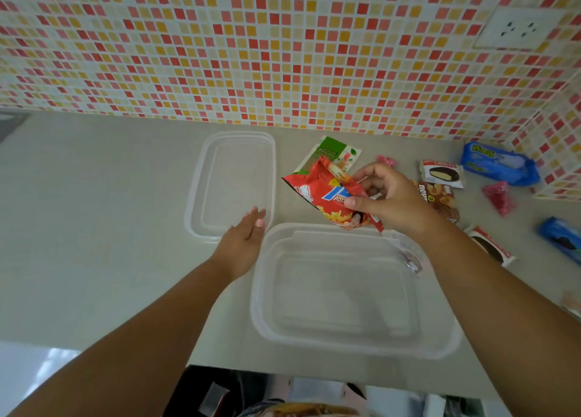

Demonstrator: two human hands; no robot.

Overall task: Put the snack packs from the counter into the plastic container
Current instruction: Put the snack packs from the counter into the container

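Fingers of the right hand point(388, 196) pinch one red snack pack point(330, 195) just beyond the clear plastic container point(355, 342). The left hand point(243, 247) hovers open and flat, holding nothing, beside one lid point(191, 202). Eight more packs lie on the table point(94, 212).

Light: bright, even, soft
Shadows: faint under the forearms
Glare: white patch at lower left
Distortion: tiled wall point(283, 48) bows at edges
Focus: slightly soft overall
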